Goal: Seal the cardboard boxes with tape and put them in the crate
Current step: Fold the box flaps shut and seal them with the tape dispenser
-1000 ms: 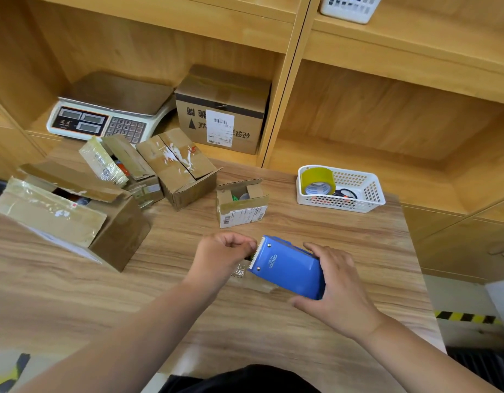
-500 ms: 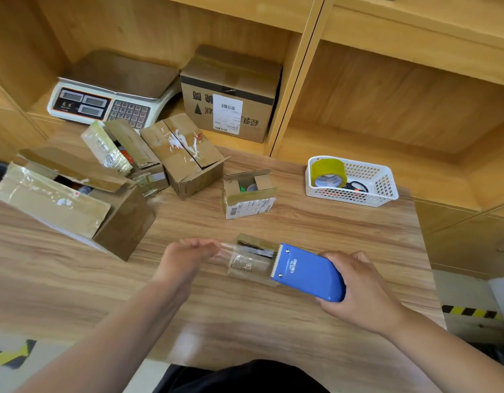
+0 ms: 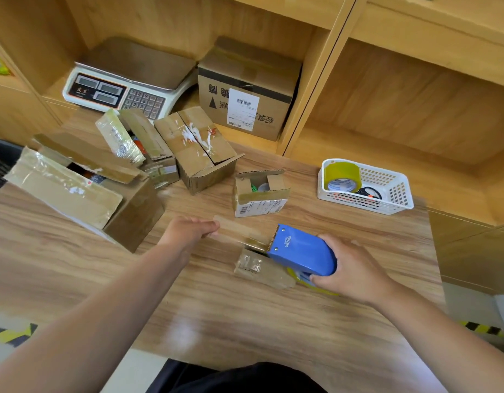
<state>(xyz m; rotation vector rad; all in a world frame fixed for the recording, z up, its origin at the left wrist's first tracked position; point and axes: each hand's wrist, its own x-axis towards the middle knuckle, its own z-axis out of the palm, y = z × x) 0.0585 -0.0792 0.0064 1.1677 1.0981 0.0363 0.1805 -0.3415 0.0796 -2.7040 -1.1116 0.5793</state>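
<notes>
Tape [image 3: 239,232] spans from your left hand [image 3: 185,232], which pinches its free end, to the dispenser [image 3: 301,253] gripped in your right hand [image 3: 350,268]; the nearest open box [image 3: 260,194] sits just beyond, on the table [image 3: 245,321]. Slack may let the strip fold onto itself or stick to the table.

Beyond the right hand [image 3: 350,268], a white perforated plastic basket [image 3: 398,177] sits at the far edge of the light wood-grain desk [image 3: 245,307], with black-handled scissors [image 3: 371,192] lying inside it. Well beyond the left hand [image 3: 185,232], a white electronic scale with a grey platform and keypad [image 3: 123,86] rests in the open wooden shelf unit [image 3: 401,109]. On the floor, right of the right hand, there's a yellow-and-black striped marking [image 3: 483,329].
</notes>
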